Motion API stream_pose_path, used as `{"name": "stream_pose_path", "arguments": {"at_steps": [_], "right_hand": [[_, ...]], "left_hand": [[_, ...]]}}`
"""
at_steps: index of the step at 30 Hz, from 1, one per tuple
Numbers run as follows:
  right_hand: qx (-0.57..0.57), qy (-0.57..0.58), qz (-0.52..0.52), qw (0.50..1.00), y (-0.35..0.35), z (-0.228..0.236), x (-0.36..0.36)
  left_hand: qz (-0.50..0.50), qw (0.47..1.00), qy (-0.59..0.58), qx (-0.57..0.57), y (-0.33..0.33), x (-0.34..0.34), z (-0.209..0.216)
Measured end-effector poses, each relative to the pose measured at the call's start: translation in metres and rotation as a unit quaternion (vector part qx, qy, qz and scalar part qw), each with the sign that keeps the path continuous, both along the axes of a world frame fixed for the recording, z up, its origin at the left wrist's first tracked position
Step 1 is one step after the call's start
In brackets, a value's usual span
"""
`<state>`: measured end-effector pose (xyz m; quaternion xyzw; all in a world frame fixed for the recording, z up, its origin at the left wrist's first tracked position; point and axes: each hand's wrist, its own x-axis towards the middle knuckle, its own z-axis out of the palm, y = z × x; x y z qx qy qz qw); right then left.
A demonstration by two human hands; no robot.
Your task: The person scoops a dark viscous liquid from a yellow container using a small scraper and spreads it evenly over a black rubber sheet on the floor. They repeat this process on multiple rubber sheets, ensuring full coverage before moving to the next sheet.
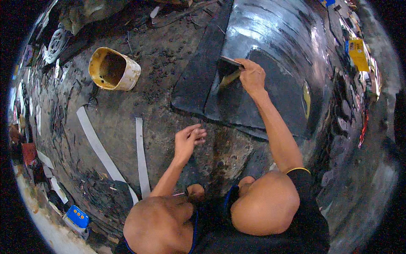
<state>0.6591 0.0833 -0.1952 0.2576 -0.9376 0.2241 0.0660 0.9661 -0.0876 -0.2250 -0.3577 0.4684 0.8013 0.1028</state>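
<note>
My right hand (253, 76) is closed on a thin flat scraper (231, 61), held by its edge over a dark sheet (270, 95). The sheet's far part is wet and glossy, while its near part looks duller. It lies on another dark sheet (192, 91), which shows along the left. My left hand (189, 142) hovers near the sheets' near edge, fingers loosely bent and apart, with nothing visible in it. A yellowish tub (134, 75) with a stained inside stands tilted to the left of the sheets.
Two pale strips (101, 146) (141, 154) lie on the dirty floor (118, 110) at left. A blue box (78, 216) sits at lower left, a yellow box (358, 55) at far right. Scraps (342, 110) litter the right side. My bent knees (264, 205) are close in front.
</note>
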Motion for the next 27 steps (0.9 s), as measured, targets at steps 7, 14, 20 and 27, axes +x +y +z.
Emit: {"name": "stream_pose_path", "arguments": {"at_steps": [7, 14, 20, 27], "right_hand": [[0.023, -0.042, 0.026, 0.999, -0.013, 0.012, 0.156], [0.022, -0.035, 0.035, 0.999, -0.015, 0.001, 0.200], [0.002, -0.246, 0.041, 0.968, -0.020, 0.087, 0.141], [-0.027, -0.443, 0.285, 0.850, -0.183, 0.295, 0.051]], "left_hand": [[0.036, 0.968, 0.061, -0.241, 0.003, 0.095, 0.030], [-0.001, 0.905, 0.123, -0.407, 0.008, 0.101, 0.025], [0.020, 0.889, 0.154, -0.430, 0.014, 0.094, 0.022], [0.067, 0.849, 0.157, -0.501, 0.017, 0.112, 0.007]]}}
